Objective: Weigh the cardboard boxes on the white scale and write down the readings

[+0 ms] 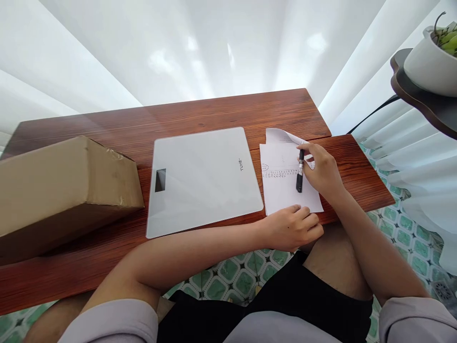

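Fingers (310, 151) grip a black pen (300, 171) over printed white paper (285, 190)

Right hand (323, 169): right of centre, gripping a black pen (300, 171) over the paper sheet (282, 190).
Left hand (294, 226): pressing the sheet's near edge.
Scale (203, 181): centre, flat.
Cardboard box (60, 186): left.

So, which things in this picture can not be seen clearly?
- Print on the paper: too small to read in the head view.
- Pen: its upper end is covered by the right hand.
- Paper's near edge: partly under the left hand.
- Cardboard box: cut off by the left edge.
- Scale display: dark, no reading visible.
- Potted plant: cut off at the right edge.
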The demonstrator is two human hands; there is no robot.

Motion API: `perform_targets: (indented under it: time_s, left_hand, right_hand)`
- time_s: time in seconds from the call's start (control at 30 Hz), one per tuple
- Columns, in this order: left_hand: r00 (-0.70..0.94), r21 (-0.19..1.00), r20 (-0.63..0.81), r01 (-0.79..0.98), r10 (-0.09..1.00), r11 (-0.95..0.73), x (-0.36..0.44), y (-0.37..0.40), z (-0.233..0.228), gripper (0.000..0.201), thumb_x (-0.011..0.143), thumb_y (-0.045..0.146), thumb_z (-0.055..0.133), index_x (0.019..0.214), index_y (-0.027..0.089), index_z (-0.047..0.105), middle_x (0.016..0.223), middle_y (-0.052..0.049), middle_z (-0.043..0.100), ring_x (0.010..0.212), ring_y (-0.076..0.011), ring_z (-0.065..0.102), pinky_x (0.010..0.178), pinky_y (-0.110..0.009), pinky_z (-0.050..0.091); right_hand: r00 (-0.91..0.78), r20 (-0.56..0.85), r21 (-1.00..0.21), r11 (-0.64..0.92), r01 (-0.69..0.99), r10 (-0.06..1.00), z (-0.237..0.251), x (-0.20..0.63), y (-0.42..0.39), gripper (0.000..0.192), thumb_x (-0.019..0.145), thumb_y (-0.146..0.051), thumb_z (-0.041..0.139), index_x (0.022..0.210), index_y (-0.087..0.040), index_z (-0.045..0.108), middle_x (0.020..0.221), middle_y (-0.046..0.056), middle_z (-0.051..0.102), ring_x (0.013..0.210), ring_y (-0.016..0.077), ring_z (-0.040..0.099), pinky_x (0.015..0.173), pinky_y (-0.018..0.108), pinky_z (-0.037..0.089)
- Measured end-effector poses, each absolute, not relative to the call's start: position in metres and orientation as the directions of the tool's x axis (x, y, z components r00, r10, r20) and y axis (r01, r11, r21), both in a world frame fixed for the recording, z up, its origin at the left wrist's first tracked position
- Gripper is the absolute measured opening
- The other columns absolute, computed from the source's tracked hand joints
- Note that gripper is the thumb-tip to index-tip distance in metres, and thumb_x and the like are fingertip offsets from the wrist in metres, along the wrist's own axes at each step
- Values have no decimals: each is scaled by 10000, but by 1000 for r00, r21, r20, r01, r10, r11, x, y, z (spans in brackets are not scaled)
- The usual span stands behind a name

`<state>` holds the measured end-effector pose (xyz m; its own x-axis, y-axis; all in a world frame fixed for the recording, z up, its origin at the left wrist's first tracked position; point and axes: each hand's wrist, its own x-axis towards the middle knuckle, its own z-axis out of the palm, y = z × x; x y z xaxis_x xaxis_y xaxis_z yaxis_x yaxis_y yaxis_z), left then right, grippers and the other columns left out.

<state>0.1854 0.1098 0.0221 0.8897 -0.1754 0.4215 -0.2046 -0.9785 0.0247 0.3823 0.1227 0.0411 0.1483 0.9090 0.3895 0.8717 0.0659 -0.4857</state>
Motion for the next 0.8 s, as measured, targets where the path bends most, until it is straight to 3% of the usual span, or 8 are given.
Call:
perform_targets:
  time_s: [0.13, 0.27, 0.43, 0.63, 0.8]
  left_hand:
    - [893, 33, 413, -210, -177, -977, 185, 109, 22, 203, 942, 103, 426, 1029, 122, 609, 932, -91, 597, 798, -216, 544, 712, -353, 417]
    - [898, 43, 402, -214, -179, -976, 185, 110, 22, 191, 942, 116, 438, 1026, 127, 610, 935, -88, 600, 805, -222, 543, 703, -355, 408]
    - [893, 32, 408, -221, -189, -975, 186, 110, 21, 226, 970, 117, 401, 1040, 117, 615, 929, -86, 603, 779, -211, 529, 709, -356, 404]
    - [902, 28, 387, -220, -192, -975, 187, 110, 20, 227, 963, 118, 417, 1077, 116, 614, 953, -85, 601, 819, -215, 531, 727, -356, 398]
    - [921, 25, 343, -207, -186, -978, 187, 111, 20, 217, 930, 124, 462, 1085, 128, 614, 990, -88, 602, 859, -220, 528, 710, -352, 381]
  right_hand:
    - [91, 320, -399, 47, 916, 943, 37, 379, 127, 406, 903, -63, 461, 1234, -212, 643, 1121, 121, 701, 1076, 310, 638, 913, 454, 527]
    - [66, 249, -270, 4, 963, 966, 33, 375, 129, 403, 947, -89, 435, 1238, -178, 699, 1110, 159, 676, 1057, 339, 594, 934, 489, 496]
    - [71, 214, -205, -26, 978, 974, 30, 375, 129, 430, 951, -103, 445, 1269, -163, 729, 1141, 170, 651, 1045, 343, 564, 935, 498, 486]
    - [56, 275, -165, -10, 986, 960, 24, 376, 130, 443, 951, -109, 434, 1276, -177, 727, 1118, 168, 658, 978, 329, 561, 858, 475, 481]
    - [92, 381, -192, -18, 981, 920, 29, 364, 130, 378, 1022, -247, 426, 1253, -164, 713, 1071, 165, 664, 974, 331, 565, 838, 471, 461]
